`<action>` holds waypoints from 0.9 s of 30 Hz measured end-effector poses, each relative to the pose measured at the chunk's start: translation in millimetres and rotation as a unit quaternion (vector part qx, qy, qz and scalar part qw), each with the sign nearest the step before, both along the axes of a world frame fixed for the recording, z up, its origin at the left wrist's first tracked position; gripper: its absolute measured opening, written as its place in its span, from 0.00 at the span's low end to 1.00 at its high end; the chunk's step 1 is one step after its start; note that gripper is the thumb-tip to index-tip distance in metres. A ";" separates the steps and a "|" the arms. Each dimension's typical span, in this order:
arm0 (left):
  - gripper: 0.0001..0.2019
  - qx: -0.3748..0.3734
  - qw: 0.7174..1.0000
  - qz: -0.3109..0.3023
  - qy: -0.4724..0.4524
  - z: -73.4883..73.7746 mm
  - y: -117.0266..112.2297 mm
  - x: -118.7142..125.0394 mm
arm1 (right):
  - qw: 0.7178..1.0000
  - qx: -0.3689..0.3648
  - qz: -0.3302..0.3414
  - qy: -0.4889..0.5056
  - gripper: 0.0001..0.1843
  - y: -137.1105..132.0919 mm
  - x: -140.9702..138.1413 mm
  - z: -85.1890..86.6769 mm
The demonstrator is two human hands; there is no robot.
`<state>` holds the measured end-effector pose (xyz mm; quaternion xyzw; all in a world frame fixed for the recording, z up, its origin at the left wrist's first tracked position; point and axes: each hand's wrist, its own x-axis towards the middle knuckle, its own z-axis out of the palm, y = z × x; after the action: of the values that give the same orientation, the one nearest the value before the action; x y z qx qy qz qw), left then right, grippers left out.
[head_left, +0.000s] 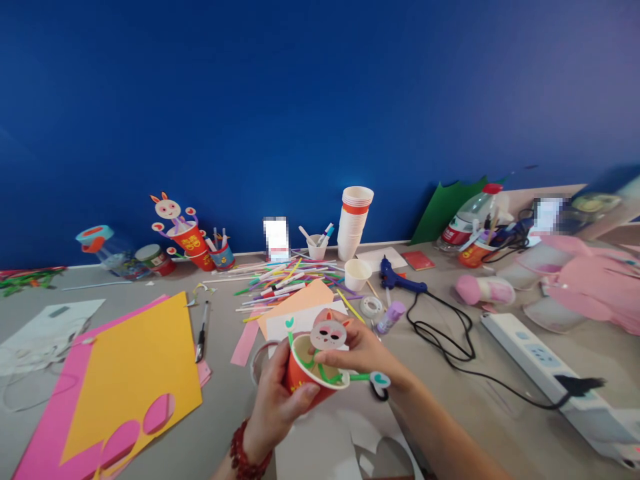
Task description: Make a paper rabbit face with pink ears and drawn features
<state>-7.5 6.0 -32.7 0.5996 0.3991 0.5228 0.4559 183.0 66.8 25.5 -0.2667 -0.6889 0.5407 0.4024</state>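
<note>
red paper cup central, tilted, above white paper at the near side. left hand: closed round the cup's wall, thumb just below the rim. right hand: narrow hold at the cat-face cutout, thumb dipping inside the rim; exact pinch point hidden. green arm juts past the rim by the right wrist. yellow sheet: right edge well apart from left hand. purple glue stick near right hand.

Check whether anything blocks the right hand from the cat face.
Nothing visible stands between them: the right hand is right at the cat face, over the opening of the red cup, which the left hand holds.
</note>
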 end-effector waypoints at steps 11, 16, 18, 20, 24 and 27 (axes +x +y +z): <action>0.29 0.017 0.999 -0.022 -0.033 7.6 -1.2 0.3 | 1.000 0.009 -0.007 0.009 0.13 -1.1 3.5 -1.4; 0.28 0.040 0.999 -0.018 -0.023 26.0 -4.3 3.9 | 0.999 0.047 0.012 -0.004 0.10 -1.6 4.3 22.7; 0.29 0.054 0.998 -0.020 -0.031 31.8 -5.0 6.4 | 0.998 0.058 0.027 -0.009 0.09 -1.8 5.1 35.8; 0.29 0.070 0.996 -0.024 -0.047 35.3 -5.3 9.1 | 0.998 0.047 0.044 -0.013 0.08 -2.1 7.1 44.4; 0.29 0.106 0.991 -0.032 -0.077 38.5 -3.8 12.9 | 0.997 -0.029 0.045 0.046 0.12 -3.9 12.3 36.7; 0.30 0.112 0.990 -0.040 -0.073 38.2 -2.1 13.5 | 0.993 -0.067 0.028 0.091 0.17 -5.1 14.8 18.9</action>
<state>6.0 3.9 5.5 0.6228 0.2790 0.5879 0.4343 197.8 61.7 44.4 -0.2233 -0.6185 0.6186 0.4300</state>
